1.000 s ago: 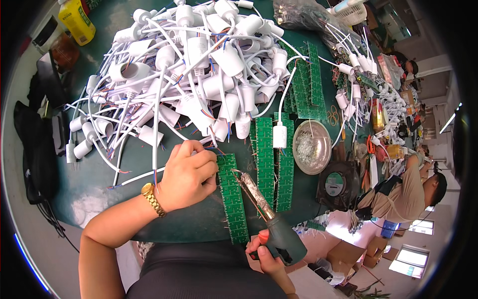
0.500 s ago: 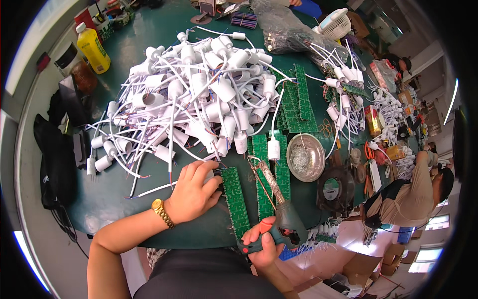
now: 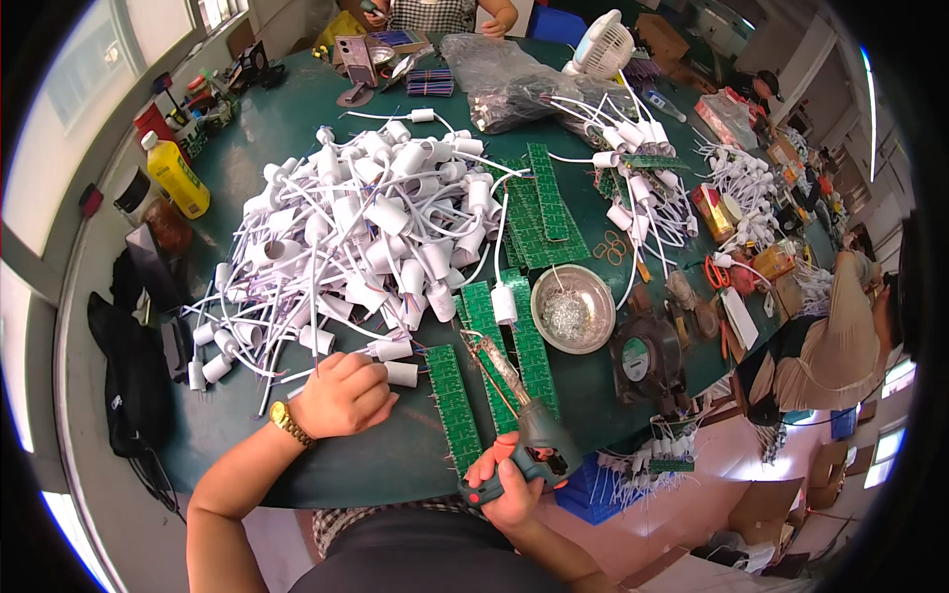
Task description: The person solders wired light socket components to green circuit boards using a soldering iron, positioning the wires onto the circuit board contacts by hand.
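Observation:
My left hand [image 3: 341, 395], with a gold watch on the wrist, is closed on a white lamp socket with wires [image 3: 395, 374] at the near edge of a big heap of white sockets [image 3: 366, 237]. Just right of it lies a green circuit board strip [image 3: 455, 405]. My right hand [image 3: 509, 489] grips the handle of a soldering gun [image 3: 524, 415], whose tip points up and left over another green strip [image 3: 484, 336].
A metal bowl [image 3: 573, 308] and a small black fan [image 3: 643, 356] sit to the right. More green boards [image 3: 539, 208], a yellow bottle [image 3: 176, 178], a white desk fan [image 3: 603, 44] and a plastic bag [image 3: 514, 84] stand on the green table [image 3: 247, 109]. Another person [image 3: 840, 326] works at right.
The view has shifted, so the heap sits lower and more of the far table shows. My left hand slid left off the green strip to a socket; the soldering gun stays over the boards.

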{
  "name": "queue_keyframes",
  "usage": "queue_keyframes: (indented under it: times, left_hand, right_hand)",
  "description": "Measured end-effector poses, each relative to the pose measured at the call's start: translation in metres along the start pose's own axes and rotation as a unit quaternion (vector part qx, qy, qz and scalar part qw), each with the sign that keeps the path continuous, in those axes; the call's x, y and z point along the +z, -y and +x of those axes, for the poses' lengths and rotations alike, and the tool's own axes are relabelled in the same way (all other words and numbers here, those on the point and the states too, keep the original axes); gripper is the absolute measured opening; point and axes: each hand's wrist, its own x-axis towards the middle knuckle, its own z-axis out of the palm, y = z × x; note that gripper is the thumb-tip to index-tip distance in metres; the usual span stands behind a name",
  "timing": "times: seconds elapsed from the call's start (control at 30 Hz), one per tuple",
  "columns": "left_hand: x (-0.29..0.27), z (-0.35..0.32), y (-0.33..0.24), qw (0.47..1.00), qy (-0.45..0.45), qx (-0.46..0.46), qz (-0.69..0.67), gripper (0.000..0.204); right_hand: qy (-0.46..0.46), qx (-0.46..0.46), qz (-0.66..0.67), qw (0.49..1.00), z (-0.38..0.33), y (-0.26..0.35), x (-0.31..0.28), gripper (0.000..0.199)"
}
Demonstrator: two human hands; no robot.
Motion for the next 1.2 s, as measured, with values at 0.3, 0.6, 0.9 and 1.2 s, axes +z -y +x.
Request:
queue_keyframes:
  times: [0.3, 0.6, 0.9, 1.2]
  left_hand:
    - [-0.038, 0.05, 0.053, 0.986, -0.068, -0.124, 0.092, 0.048]
    - [-0.13, 0.043, -0.05, 0.97, -0.142, -0.103, -0.168, 0.033]
    - [0.005, 0.023, -0.032, 0.991, 0.053, -0.099, -0.069, 0.032]
    - [0.025, 0.026, -0.023, 0.987, -0.042, -0.137, -0.073, 0.027]
  right_hand:
    - [0.019, -0.042, 0.048, 0.998, -0.002, -0.008, -0.003, 0.031]
    - [0.025, -0.037, 0.042, 0.998, -0.003, -0.005, -0.013, 0.032]
    - [0.035, -0.033, 0.023, 0.999, -0.003, -0.004, -0.008, 0.034]
    - [0.012, 0.038, 0.0, 0.999, -0.002, 0.008, -0.003, 0.036]
